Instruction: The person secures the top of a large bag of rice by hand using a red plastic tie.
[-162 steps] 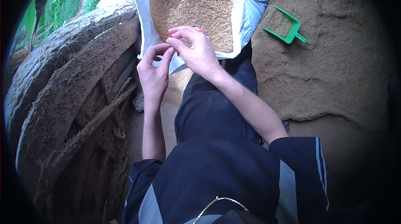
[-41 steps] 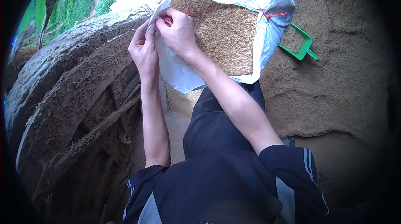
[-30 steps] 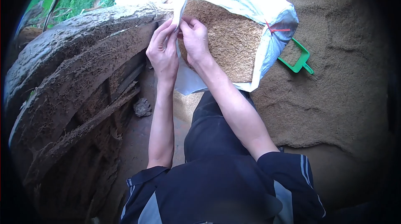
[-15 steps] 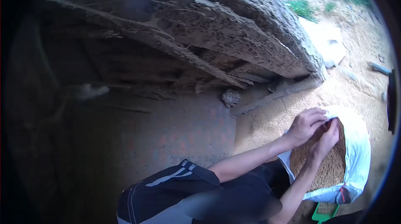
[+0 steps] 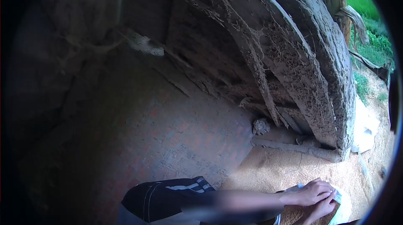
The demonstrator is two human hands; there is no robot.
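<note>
At the bottom right corner, my left hand point(image 5: 311, 192) and my right hand point(image 5: 319, 210) pinch the white rim of a woven sack point(image 5: 343, 208), close together. The left hand lies on top, the right one just under it. A small patch of brown husked grain point(image 5: 294, 217) shows inside the sack below my hands. Most of the sack is cut off by the frame's edge. My dark striped left sleeve point(image 5: 168, 191) reaches in from the bottom.
A large curved, mud-caked wooden structure point(image 5: 294, 65) arches over the scene. Below it lie a brick floor point(image 5: 176, 137), a small stone point(image 5: 261, 125) and grain spread on the ground point(image 5: 289, 168). A white cloth point(image 5: 364, 126) and grass point(image 5: 373, 44) are at the right.
The view has swung left and up onto the wooden structure. My hands and the sack have slid to the bottom right corner, still gripping the rim. The green scoop is out of view.
</note>
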